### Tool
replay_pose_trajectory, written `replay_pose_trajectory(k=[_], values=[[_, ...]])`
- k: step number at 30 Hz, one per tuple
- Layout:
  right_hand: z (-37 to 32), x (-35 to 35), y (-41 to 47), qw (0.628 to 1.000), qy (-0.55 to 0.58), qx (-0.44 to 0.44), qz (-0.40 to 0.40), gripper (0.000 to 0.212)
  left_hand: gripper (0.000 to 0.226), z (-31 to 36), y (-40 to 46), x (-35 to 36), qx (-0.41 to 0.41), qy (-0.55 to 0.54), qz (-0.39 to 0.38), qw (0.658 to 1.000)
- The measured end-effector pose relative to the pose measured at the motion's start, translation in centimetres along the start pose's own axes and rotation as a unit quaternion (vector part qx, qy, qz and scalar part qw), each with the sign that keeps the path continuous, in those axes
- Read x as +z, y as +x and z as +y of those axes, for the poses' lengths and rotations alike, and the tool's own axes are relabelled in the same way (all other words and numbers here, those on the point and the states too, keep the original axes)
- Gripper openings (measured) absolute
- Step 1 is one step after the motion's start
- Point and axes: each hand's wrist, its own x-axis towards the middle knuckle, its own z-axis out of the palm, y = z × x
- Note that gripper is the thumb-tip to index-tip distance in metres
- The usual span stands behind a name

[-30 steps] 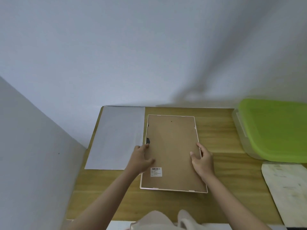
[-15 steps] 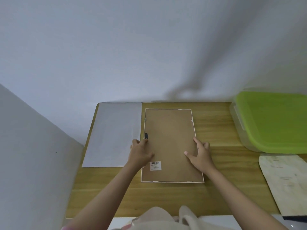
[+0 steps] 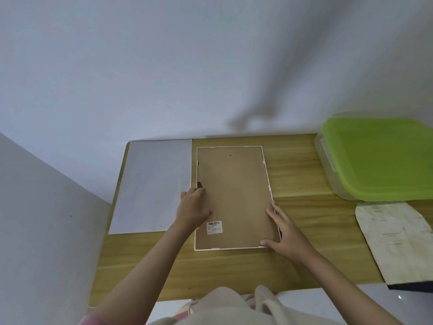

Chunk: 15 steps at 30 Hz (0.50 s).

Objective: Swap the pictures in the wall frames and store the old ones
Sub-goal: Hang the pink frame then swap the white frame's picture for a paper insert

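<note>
White sheet of paper point(image 3: 152, 186) lies flat at the left of the wooden table point(image 3: 304, 231). Beside it, the white picture frame point(image 3: 234, 198) lies face down, brown backing up, picture hidden. Left hand point(image 3: 193, 211) rests on its left edge, fingertips curled; whether they pinch the black tab point(image 3: 199, 184) cannot be told. Right hand point(image 3: 287, 235), fingers spread flat, covers the near right corner. Green-lidded clear plastic box point(image 3: 379, 158) is cut off at right.

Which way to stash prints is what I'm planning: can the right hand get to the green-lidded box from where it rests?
Probably yes: the right hand rests at the frame corner, and only bare table lies between it and the green-lidded box.
</note>
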Motion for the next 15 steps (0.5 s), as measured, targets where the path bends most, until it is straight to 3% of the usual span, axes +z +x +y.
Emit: replay_pose_trajectory(k=[8, 15], values=[[0.1, -0.1, 0.1, 1.0, 0.017, 0.01, -0.015, 0.099, 0.074, 1.0, 1.6, -0.6, -0.069, -0.064, -0.04, 0.995], [0.4, 0.1, 0.1, 1.0, 0.016, 0.009, -0.006, 0.1, 0.069, 0.5, 2.1, -1.0, -0.078, -0.205, -0.026, 0.975]])
